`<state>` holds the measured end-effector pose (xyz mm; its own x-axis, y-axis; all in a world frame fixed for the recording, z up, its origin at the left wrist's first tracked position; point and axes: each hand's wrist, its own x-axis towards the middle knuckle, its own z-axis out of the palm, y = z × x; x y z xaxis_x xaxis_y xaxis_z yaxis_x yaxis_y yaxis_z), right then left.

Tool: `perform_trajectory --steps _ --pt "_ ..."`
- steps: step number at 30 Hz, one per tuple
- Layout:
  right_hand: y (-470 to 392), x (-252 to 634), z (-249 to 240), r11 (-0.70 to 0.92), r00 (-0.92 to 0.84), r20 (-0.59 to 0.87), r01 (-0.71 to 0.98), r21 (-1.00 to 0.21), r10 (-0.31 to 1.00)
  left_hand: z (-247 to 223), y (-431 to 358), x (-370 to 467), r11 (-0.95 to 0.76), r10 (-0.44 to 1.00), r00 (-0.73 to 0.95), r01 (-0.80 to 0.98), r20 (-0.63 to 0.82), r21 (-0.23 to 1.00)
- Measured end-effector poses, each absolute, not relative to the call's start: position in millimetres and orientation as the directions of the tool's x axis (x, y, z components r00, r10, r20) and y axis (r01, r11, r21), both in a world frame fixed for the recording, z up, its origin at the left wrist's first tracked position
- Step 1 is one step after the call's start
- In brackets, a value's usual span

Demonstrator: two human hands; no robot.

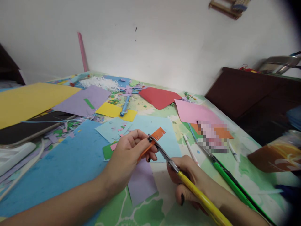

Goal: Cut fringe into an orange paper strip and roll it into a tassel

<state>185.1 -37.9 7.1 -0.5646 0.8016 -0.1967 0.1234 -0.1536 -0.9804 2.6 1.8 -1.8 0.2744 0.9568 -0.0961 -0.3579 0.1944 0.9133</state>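
An orange paper strip [159,134] with a row of fringe cuts along one edge is pinched between the thumb and fingers of my left hand [131,147]. My right hand [188,180] grips a pair of scissors [172,164] with long yellow handles. Their metal blades meet the strip's edge close to my left thumb. Whether the blades are apart is hard to make out. Below the strip lie a light blue sheet [152,124] and a small lilac sheet [142,183]. A green paper piece [107,152] shows beside my left hand.
A large blue sheet [58,166] covers the left side, near a dark phone-like slab [35,125]. Red paper [160,97], pink paper [197,111] and white shreds [101,82] lie farther back. On the right are a green cutter [232,180] and a drink cup [277,153].
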Motion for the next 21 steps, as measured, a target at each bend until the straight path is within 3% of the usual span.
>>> perform_trajectory --steps 21 --pt "-36.2 187.1 8.8 -0.139 -0.524 -0.209 0.171 -0.975 0.826 -0.3 2.7 3.0 0.210 0.949 0.301 -0.387 -0.092 0.898"
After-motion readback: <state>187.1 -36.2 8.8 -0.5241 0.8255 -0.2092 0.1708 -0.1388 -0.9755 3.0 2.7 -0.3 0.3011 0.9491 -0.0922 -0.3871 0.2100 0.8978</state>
